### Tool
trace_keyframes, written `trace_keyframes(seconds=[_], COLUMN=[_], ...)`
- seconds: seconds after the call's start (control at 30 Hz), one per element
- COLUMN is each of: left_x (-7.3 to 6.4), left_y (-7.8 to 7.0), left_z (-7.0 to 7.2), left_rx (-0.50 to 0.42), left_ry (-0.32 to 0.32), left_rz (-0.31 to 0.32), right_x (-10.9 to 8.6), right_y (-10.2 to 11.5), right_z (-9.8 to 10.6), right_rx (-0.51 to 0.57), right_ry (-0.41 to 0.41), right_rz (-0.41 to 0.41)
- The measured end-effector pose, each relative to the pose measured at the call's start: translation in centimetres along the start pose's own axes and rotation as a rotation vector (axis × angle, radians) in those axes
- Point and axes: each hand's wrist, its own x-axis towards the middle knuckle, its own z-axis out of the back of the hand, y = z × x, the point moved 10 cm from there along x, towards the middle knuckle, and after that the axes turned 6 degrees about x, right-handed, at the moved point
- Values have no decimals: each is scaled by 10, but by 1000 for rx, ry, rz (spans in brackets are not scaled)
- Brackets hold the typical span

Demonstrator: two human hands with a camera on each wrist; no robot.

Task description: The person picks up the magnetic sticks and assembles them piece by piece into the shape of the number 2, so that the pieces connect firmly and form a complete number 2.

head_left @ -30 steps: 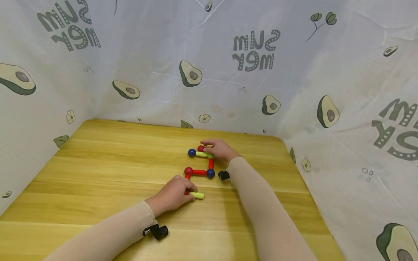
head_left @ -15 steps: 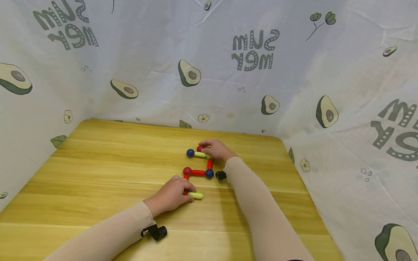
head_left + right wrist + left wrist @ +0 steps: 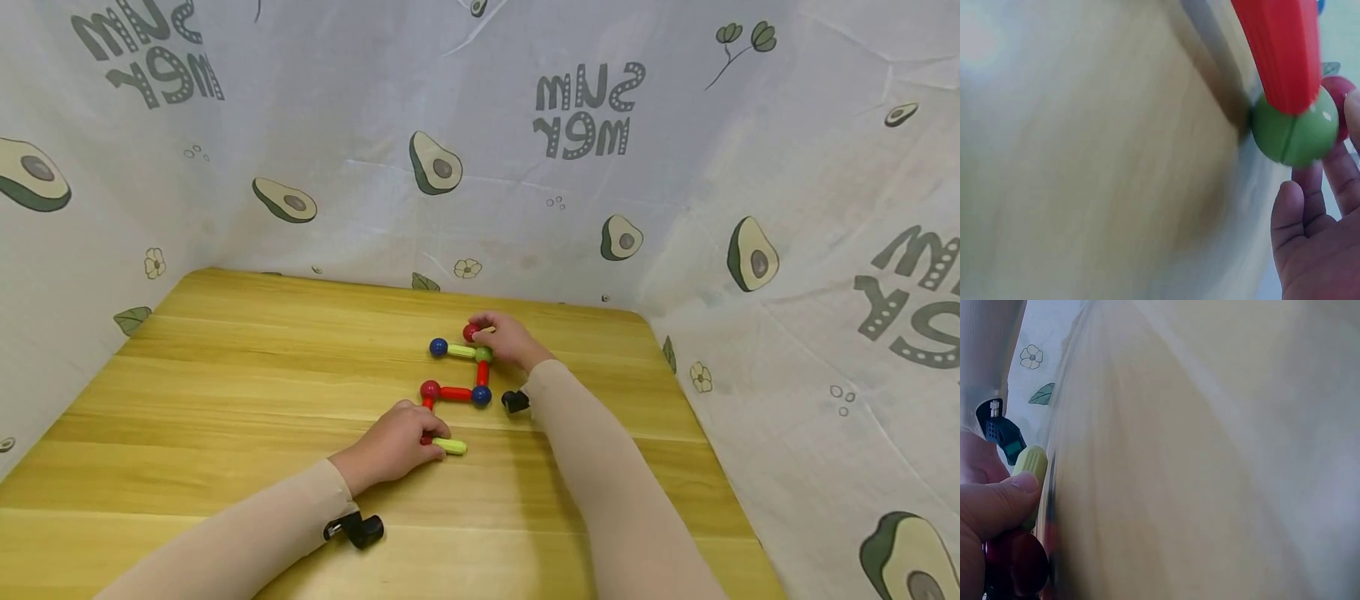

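A zigzag of magnetic rods and balls lies on the table. My left hand (image 3: 393,442) pinches the near end, its thumb on a yellow-green rod (image 3: 1030,464) beside a dark red ball (image 3: 1017,564). From there the chain goes through a red ball (image 3: 430,391), a red rod (image 3: 455,394), a blue ball (image 3: 482,396) and an upright-running red rod (image 3: 483,373) to a green ball (image 3: 484,355). A yellow-green rod (image 3: 461,352) links that to a blue ball (image 3: 438,347). My right hand (image 3: 507,340) holds another red ball (image 3: 471,332) just behind the green one, a pale rod partly hidden by its fingers.
The wooden table (image 3: 247,367) is bounded at the back and sides by a hanging cloth (image 3: 345,125) printed with avocados. A black wrist camera (image 3: 514,402) on the right arm sits close to the near blue ball. Another camera (image 3: 365,531) hangs at the left wrist.
My right hand has shifted slightly right and away with the red ball, leaving more of the green ball in sight. The left hand stays in place on the near rod.
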Motion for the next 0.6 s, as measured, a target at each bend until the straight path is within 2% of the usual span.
trace_keyframes(seconds=[0.2, 0.47, 0.6], left_x=[0, -1, -1], left_y=[1, 0, -1], left_z=[1, 3, 4], left_rx=[11, 13, 5], left_ry=[-7, -9, -7], left_rz=[-2, 1, 9], right_x=[-18, -45, -59], right_y=[-1, -14, -21], right_z=[17, 33, 33], right_rx=[-32, 1, -6], right_ry=[-34, -68, -37], right_rz=[18, 15, -11])
